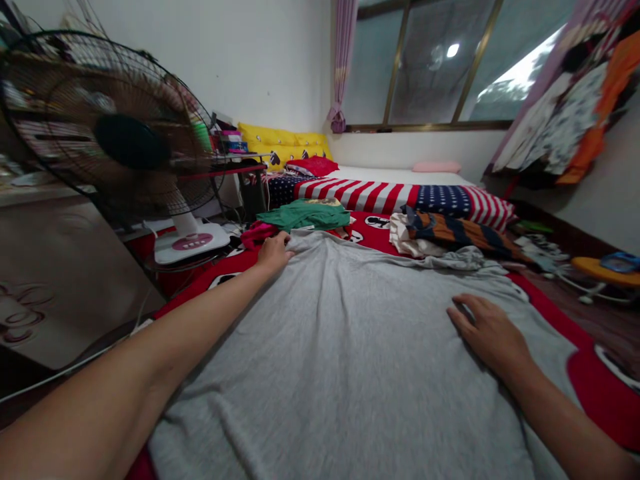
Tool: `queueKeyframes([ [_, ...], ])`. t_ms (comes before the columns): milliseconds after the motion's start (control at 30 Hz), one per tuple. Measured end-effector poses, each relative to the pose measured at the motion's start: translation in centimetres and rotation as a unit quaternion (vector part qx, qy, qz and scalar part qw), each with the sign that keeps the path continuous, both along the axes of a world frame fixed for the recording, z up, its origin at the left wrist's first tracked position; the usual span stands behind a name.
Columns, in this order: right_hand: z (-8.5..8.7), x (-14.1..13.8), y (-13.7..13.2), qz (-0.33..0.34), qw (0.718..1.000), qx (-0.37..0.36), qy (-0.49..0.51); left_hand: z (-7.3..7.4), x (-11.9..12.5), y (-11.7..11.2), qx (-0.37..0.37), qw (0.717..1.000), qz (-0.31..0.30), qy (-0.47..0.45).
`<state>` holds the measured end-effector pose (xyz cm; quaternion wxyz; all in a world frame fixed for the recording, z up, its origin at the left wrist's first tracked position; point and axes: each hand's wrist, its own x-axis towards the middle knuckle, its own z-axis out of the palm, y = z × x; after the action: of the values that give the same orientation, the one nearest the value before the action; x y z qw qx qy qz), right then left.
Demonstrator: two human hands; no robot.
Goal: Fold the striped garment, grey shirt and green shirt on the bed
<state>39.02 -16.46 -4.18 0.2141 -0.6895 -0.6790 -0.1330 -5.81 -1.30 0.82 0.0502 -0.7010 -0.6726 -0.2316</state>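
A large grey knit garment (pixel 365 353) lies spread over the red bedding, with creases running from its far edge toward me. My left hand (pixel 274 255) is closed at its far left corner, fingers pinching the cloth. Over the right part of the garment, my right hand (pixel 493 333) is low with its fingers slightly bent and thumb apart, holding nothing; whether it presses the cloth I cannot tell. Just past the far edge lie a green piece of clothing (pixel 305 214) and a dark pink cloth (pixel 257 235). Bunched fabric shows along the garment's far right edge.
Red patterned bedding (pixel 597 393) lies underneath. Striped orange-and-dark clothing (pixel 460 230) sits at the far right. A standing fan (pixel 133 141) is at left beside a cabinet (pixel 65 287). Behind is a bed with a flag-patterned cover (pixel 360 193); a stool (pixel 607 270) stands right.
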Motion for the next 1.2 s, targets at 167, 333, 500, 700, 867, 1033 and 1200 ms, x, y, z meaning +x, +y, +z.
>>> queueKeyframes([
  [167,0.0,0.0,0.0,-0.006,1.0,0.0,0.007,-0.1,-1.9,-1.1,0.047,0.998,0.028,0.017],
  [333,0.2,-0.2,-0.1,-0.002,1.0,0.002,0.005,0.6,-0.2,-2.3,0.123,0.99,0.001,0.066],
  [500,0.4,-0.4,-0.1,-0.009,1.0,-0.002,0.011,1.1,1.5,-6.3,0.078,0.971,-0.207,0.09],
  [700,0.4,-0.4,-0.1,-0.008,1.0,0.005,0.005,1.7,-3.9,-10.8,-0.047,0.989,-0.05,0.132],
  [867,0.1,-0.2,0.2,-0.011,1.0,0.005,-0.009,1.4,-5.5,-12.9,-0.119,0.983,0.01,0.143],
  [1033,0.0,0.2,0.2,-0.004,1.0,-0.002,-0.001,0.3,-5.0,-14.1,-0.091,0.976,0.001,0.196],
  [1200,0.1,0.1,0.1,0.003,1.0,0.004,0.009,0.8,-8.0,-14.0,-0.095,0.97,0.015,0.222],
])
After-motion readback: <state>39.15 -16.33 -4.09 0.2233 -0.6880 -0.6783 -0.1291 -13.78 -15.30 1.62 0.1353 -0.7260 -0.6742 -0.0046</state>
